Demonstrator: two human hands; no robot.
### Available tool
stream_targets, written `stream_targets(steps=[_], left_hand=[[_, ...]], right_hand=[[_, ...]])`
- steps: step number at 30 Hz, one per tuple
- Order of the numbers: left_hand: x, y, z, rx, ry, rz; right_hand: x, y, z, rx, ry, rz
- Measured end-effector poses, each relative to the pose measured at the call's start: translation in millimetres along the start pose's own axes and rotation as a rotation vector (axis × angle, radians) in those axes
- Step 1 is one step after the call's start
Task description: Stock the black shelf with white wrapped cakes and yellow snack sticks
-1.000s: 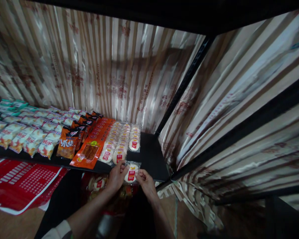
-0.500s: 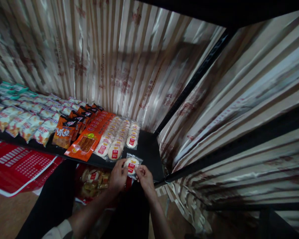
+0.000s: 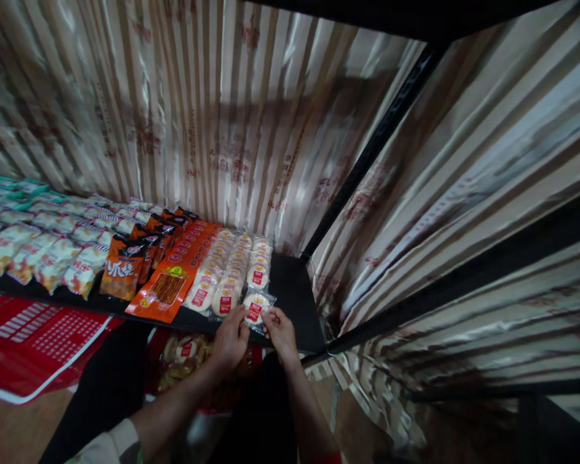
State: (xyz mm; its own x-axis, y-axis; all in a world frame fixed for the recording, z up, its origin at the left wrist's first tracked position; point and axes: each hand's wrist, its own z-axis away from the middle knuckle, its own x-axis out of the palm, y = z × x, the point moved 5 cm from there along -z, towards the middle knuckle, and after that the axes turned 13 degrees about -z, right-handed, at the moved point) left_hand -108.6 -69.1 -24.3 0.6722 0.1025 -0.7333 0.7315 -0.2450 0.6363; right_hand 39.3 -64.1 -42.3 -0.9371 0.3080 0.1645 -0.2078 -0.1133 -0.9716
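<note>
Here, I see one round wrapped snack [image 3: 255,309] pinched at both edges.
The left hand [image 3: 232,338] grips its left side in closed fingertips, the right hand [image 3: 281,335] its right; it sits between them, by the black shelf's front edge [image 3: 290,345].

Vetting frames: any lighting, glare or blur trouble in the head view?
Head view: dim; sheen streaks and a shadow band on the pleated beige-brown curtain; head view: flat black shelf shows little detail; head view: fine print soft on the held round white plastic-wrapped snack.
</note>
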Motion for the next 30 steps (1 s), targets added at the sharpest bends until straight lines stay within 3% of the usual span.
stream_targets(steps=[8, 15, 22, 30], left_hand=[[21.9, 16, -20, 0.051, -0.074, -0.095], [40.4, 17, -28, 0.047, -0.142, -0.178], [31.2, 22, -30, -0.017, -0.308, -0.248], [25.7, 24, -33, 0.019, -0.339, -0.340]], right_hand=[[-7, 4, -29, -0.045, -0.039, 0.072], [-8, 2, -49, -0.066, -0.015, 0.152], [-2, 3, -57, -0.061, 0.001, 0.162], [-4, 1, -73, -0.144, 0.050, 0.237]])
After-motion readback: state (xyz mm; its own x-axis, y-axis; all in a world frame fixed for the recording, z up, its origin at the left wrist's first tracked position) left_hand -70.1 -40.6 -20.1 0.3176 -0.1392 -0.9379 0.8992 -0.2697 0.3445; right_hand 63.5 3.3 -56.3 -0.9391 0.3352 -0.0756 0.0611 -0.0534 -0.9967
